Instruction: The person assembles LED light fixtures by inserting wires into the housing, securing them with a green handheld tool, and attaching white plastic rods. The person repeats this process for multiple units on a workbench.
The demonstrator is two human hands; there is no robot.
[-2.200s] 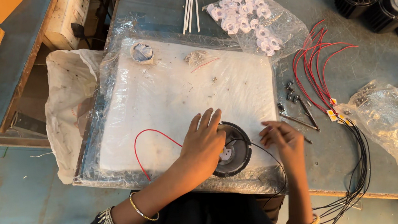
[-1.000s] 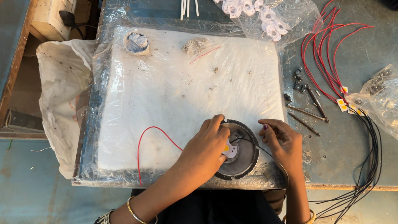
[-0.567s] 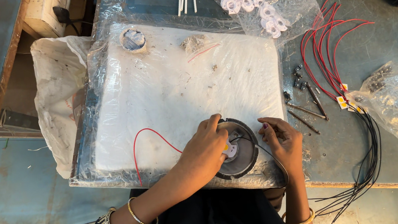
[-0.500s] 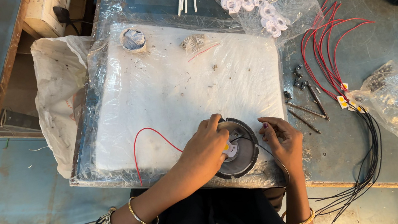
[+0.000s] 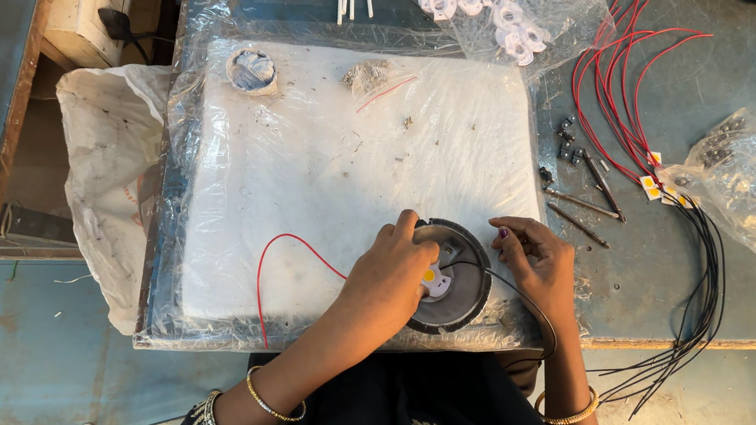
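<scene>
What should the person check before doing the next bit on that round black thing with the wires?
1. Left hand steadying the round black housing: ok, fingers rest on its rim.
2. Right hand beside the housing, nothing clearly held: cannot tell.
3. Red wire loops free across the white foam pad: ok.
4. Black wire trails off the pad edge, could snag: not ok.
5. Screws and metal pins close by on the table: ok.

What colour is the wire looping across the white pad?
Red wire, clearest in the head view.
</scene>
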